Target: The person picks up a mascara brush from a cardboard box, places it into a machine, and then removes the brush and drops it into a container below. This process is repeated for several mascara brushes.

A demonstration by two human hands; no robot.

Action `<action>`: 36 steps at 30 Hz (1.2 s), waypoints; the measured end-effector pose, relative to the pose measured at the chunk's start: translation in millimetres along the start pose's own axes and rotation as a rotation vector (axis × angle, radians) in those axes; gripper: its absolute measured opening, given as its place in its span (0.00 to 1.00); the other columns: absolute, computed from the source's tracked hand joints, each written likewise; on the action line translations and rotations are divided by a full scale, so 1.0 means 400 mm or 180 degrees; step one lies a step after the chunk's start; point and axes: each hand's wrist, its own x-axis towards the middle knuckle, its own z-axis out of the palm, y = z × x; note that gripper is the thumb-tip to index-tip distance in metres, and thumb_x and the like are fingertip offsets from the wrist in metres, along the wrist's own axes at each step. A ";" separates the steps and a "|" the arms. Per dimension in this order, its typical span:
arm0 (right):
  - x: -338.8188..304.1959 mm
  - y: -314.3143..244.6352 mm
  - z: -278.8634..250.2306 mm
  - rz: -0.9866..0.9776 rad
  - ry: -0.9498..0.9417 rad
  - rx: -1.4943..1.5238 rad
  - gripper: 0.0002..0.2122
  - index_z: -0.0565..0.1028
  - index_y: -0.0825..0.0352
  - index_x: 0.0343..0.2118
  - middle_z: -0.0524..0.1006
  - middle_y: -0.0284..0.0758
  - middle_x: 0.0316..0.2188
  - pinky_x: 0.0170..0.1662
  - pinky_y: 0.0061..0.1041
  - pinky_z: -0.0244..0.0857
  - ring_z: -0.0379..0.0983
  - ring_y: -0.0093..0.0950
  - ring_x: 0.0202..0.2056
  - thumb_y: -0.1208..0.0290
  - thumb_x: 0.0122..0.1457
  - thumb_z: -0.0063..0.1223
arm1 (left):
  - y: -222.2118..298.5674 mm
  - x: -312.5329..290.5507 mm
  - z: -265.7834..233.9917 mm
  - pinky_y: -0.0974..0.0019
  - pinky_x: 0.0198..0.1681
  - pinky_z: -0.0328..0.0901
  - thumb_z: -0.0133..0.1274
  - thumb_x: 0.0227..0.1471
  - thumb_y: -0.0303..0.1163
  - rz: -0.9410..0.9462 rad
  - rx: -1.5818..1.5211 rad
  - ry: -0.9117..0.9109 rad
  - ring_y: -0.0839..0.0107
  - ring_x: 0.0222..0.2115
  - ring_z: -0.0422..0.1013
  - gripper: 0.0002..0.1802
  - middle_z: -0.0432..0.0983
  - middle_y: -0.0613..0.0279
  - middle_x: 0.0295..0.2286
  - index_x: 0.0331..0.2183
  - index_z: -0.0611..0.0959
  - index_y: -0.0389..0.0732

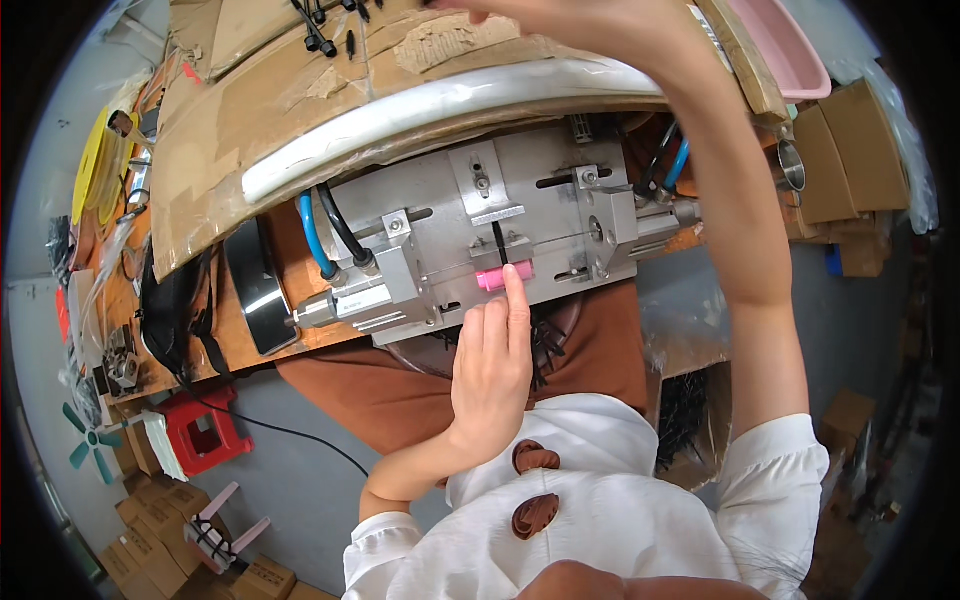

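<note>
In front of me lies a metal fixture plate (455, 215) with clamp blocks at both sides. A thin black rod (500, 240) lies at its middle, its near end over a small pink block (490, 280). My left hand (492, 350) reaches up from below, its index finger stretched out with the tip on the rod's near end at the pink block. Its other fingers curl loosely, and the thumb is hidden. My right hand (530, 12) is at the top edge above the cardboard, mostly cut off. A small dark thing shows by its fingertips, too little to name.
Several black parts (315, 35) lie on the cardboard (420, 50). A white padded tube (450, 105) runs along its near edge. Blue hose (315, 240) joins the fixture's left side, beside a black phone (260, 285). A red stool (205, 432) and boxes stand below left.
</note>
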 end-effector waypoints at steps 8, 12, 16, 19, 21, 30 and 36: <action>-0.443 -0.257 0.112 0.0547 0.0456 -0.0347 0.25 0.73 0.72 0.49 0.80 0.41 0.32 0.23 0.24 0.68 0.75 0.25 0.22 0.81 0.43 0.63 | -0.030 0.022 -0.100 0.61 0.38 0.64 0.61 0.37 0.21 0.0129 -0.0205 0.0281 0.61 0.35 0.66 0.41 0.69 0.56 0.35 0.56 0.67 0.35; -0.554 -0.278 0.252 0.0994 0.0243 -0.0546 0.28 0.68 0.76 0.53 0.78 0.38 0.30 0.22 0.23 0.66 0.74 0.23 0.21 0.82 0.44 0.60 | -0.030 0.045 -0.141 0.64 0.36 0.62 0.63 0.32 0.17 -0.0194 -0.0152 0.0740 0.64 0.33 0.64 0.38 0.70 0.59 0.33 0.52 0.75 0.36; -0.533 -0.269 0.280 0.0961 0.0124 -0.0556 0.29 0.67 0.75 0.54 0.78 0.36 0.29 0.22 0.23 0.66 0.73 0.23 0.21 0.82 0.45 0.59 | -0.039 0.033 -0.144 0.64 0.37 0.62 0.63 0.32 0.17 -0.0246 -0.0126 0.0689 0.64 0.32 0.64 0.39 0.70 0.60 0.32 0.52 0.74 0.36; -0.531 -0.259 0.287 0.0999 0.0103 -0.0609 0.29 0.67 0.74 0.54 0.78 0.36 0.28 0.22 0.23 0.65 0.72 0.23 0.20 0.81 0.45 0.59 | -0.048 0.023 -0.140 0.64 0.37 0.62 0.63 0.32 0.17 -0.0234 -0.0195 0.0707 0.64 0.33 0.64 0.39 0.70 0.60 0.32 0.52 0.74 0.36; -0.541 -0.253 0.292 0.0996 0.0135 -0.0605 0.28 0.67 0.74 0.54 0.78 0.35 0.28 0.22 0.23 0.65 0.73 0.23 0.21 0.81 0.45 0.59 | -0.055 0.020 -0.136 0.63 0.37 0.62 0.63 0.32 0.17 -0.0253 -0.0281 0.0644 0.63 0.33 0.64 0.39 0.69 0.59 0.33 0.52 0.74 0.36; -0.342 -0.261 0.134 0.0479 -0.0043 -0.0999 0.20 0.74 0.69 0.44 0.77 0.36 0.24 0.21 0.25 0.65 0.73 0.26 0.21 0.70 0.47 0.62 | -0.091 0.015 -0.155 0.62 0.37 0.62 0.63 0.34 0.18 -0.0222 -0.0368 0.0628 0.62 0.33 0.64 0.39 0.69 0.58 0.32 0.53 0.72 0.35; 0.098 0.029 0.144 0.0759 -0.0019 -0.2383 0.16 0.75 0.69 0.23 0.76 0.41 0.20 0.29 0.37 0.66 0.74 0.42 0.25 0.58 0.52 0.60 | -0.108 0.011 -0.184 0.65 0.39 0.60 0.61 0.38 0.17 -0.0309 -0.0722 0.0652 0.64 0.31 0.62 0.38 0.67 0.60 0.29 0.55 0.71 0.38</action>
